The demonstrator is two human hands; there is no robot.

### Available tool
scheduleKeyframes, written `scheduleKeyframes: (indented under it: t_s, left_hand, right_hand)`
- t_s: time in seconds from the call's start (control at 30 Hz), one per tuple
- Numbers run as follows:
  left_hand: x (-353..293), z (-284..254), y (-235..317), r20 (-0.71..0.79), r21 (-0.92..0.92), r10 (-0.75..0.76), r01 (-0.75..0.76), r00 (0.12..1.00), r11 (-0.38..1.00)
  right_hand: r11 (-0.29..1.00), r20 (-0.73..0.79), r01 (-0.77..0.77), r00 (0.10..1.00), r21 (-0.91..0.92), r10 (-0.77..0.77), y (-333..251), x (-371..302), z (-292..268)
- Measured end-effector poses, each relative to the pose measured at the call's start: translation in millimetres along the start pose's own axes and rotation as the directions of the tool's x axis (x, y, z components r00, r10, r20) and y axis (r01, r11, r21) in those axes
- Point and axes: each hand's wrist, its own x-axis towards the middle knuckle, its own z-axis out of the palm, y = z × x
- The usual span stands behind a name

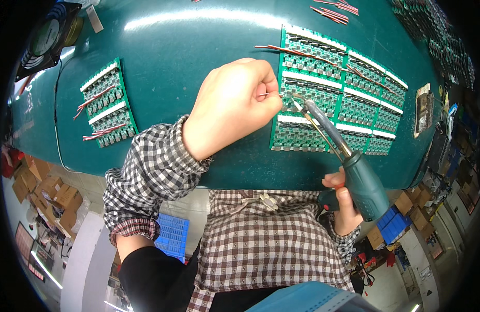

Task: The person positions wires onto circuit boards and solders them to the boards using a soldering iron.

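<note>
A large green panel of circuit boards [337, 99] is laid on the teal bench [198, 62], and it is being soldered; a pistol-shaped soldering gun [354, 177] is gripped in the right hand [341, 205], fingers wrapped fully round the handle, with its tip brought down to the left part of the panel. The left hand [235, 106] is closed into a fist just beside that tip; something thin, seemingly a wire end, is pinched in it, though what exactly cannot be told. Red-and-white wires [302, 53] are already seen across a few upper boards of the panel; most boards appear bare, so much seems left to do. A smaller panel [107, 104] with wires attached is set well apart to the left; loose wires [333, 11] are lying at the far edge.
</note>
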Motion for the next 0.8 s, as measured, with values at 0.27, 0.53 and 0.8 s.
scheduleKeyframes:
  t_s: [0.27,0.53,0.8]
  left_hand:
    - [-2.9,-0.5,1.1,-0.021,0.019,0.010,-0.010,1.000,1.000]
    - [-4.9,3.5,-0.7,-0.094,-0.006,0.020,-0.020,0.995,1.000]
    - [-7.3,2.3,1.8,-0.099,0.048,0.035,-0.031,0.994,0.998]
  right_hand:
    - [0.999,0.016,-0.003,1.000,0.041,0.002,1.9,0.1,-1.4]
    - [0.999,0.018,-0.034,0.999,0.024,0.034,0.8,-0.4,-1.9]
    - [0.998,0.046,-0.063,0.997,-0.004,0.063,-0.7,0.7,-2.6]
